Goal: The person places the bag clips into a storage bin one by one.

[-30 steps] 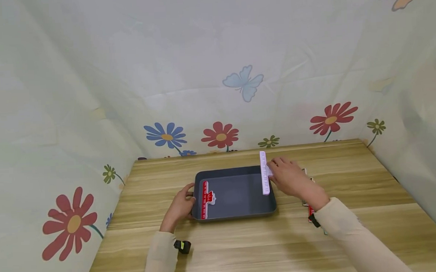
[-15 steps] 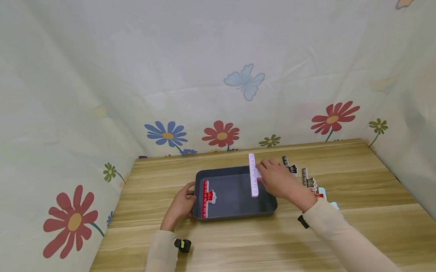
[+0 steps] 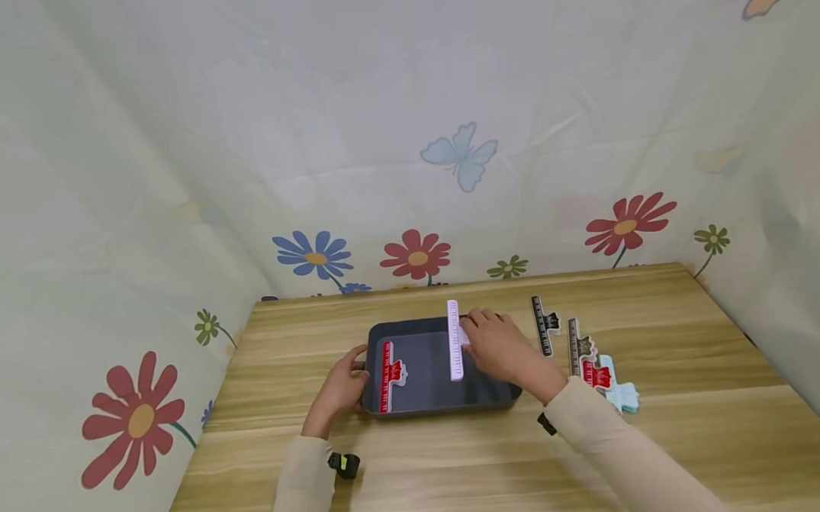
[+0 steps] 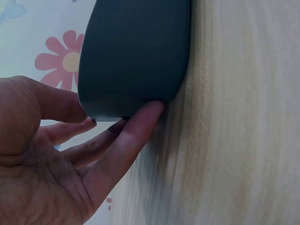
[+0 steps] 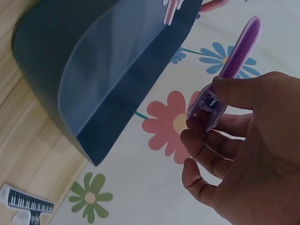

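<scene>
A dark grey rectangular tray (image 3: 444, 409) lies on the wooden table. My left hand (image 3: 341, 381) grips its left end, thumb and fingers against the outer wall (image 4: 136, 61). My right hand (image 3: 499, 347) pinches a light purple clip with a piano-key pattern (image 3: 454, 342), holding it above the tray's right half. In the right wrist view the purple clip (image 5: 241, 49) is seen edge-on between thumb and fingers, its spring showing. A red piano-key clip (image 3: 386, 375) lies inside the tray along the left wall.
Right of the tray lie a black piano-key clip (image 3: 543, 326), a dark grey-brown clip (image 3: 575, 344), a red clip (image 3: 596, 375) and a light blue clip (image 3: 620, 392), the last three bunched together. A flower-printed curtain (image 3: 351, 174) rises behind the table (image 3: 420, 485).
My right hand has moved left with the purple clip, from the tray's right edge to further over it. The clips on the right have come into view. My left hand has stayed put.
</scene>
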`<state>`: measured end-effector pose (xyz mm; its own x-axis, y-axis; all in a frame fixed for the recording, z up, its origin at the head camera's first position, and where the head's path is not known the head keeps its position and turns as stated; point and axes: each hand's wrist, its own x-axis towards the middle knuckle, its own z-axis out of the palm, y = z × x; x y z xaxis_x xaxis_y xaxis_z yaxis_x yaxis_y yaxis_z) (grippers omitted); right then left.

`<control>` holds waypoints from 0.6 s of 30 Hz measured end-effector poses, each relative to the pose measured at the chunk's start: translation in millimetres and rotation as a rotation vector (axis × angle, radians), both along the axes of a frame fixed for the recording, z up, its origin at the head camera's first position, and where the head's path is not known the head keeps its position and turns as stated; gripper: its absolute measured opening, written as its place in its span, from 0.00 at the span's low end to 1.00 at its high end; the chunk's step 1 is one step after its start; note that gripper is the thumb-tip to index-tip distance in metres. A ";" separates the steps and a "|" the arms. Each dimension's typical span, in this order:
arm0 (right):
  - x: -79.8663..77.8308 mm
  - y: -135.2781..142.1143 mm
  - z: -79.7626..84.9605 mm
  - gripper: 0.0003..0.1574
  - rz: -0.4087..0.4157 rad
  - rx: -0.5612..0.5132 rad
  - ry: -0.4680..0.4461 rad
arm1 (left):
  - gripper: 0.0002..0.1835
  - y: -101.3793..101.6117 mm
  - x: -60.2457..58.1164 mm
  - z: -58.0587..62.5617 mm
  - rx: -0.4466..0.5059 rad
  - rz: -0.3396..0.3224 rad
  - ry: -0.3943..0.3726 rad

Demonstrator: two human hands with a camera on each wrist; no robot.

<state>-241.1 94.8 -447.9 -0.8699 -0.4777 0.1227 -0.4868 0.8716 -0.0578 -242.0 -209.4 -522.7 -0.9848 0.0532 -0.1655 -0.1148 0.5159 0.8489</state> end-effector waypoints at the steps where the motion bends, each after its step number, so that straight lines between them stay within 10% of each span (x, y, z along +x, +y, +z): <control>1: -0.7 -1.6 -0.8 0.29 0.004 -0.004 -0.001 | 0.31 -0.2 -0.2 0.2 -0.003 0.002 0.000; 18: -7.6 -26.7 -14.5 0.29 0.000 0.043 -0.064 | 0.30 0.0 0.4 -0.2 0.003 0.009 0.005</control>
<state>-248.7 68.1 -462.4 -0.8752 -0.4815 0.0467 -0.4835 0.8738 -0.0515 -241.6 -209.3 -522.8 -0.9860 0.0451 -0.1606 -0.1151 0.5125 0.8509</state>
